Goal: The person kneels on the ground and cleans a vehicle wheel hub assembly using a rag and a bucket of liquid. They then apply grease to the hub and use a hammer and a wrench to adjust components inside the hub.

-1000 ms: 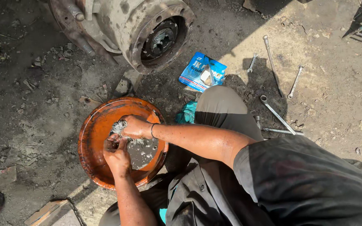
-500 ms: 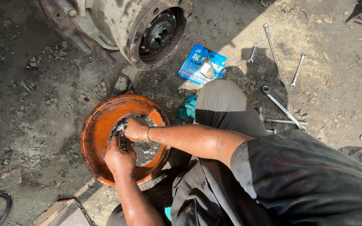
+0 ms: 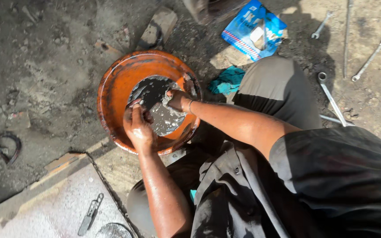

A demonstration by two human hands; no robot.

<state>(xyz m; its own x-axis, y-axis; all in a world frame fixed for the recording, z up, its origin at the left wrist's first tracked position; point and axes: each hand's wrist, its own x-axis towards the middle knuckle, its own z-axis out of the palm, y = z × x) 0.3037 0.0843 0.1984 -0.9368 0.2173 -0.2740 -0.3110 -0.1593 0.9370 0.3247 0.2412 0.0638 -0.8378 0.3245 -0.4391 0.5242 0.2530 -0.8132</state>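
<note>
Both hands, left hand [image 3: 138, 128] and right hand [image 3: 176, 100], grip a small part submerged in the orange basin's [image 3: 115, 88] grey liquid, washing apparently unfinished.

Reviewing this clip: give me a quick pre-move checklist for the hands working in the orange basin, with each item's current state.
1. Left hand inside the round orange basin: ok.
2. Right hand inside the basin, over the dark grey liquid: ok.
3. Grip on whatever is being washed: cannot tell, the part is hidden by the fingers.
4. Basin resting flat on the ground: ok.
5. Silver wrenches lying apart from the basin, beside the person's knee: ok.
6. Blue printed packet lying clear of the liquid: ok.
</note>
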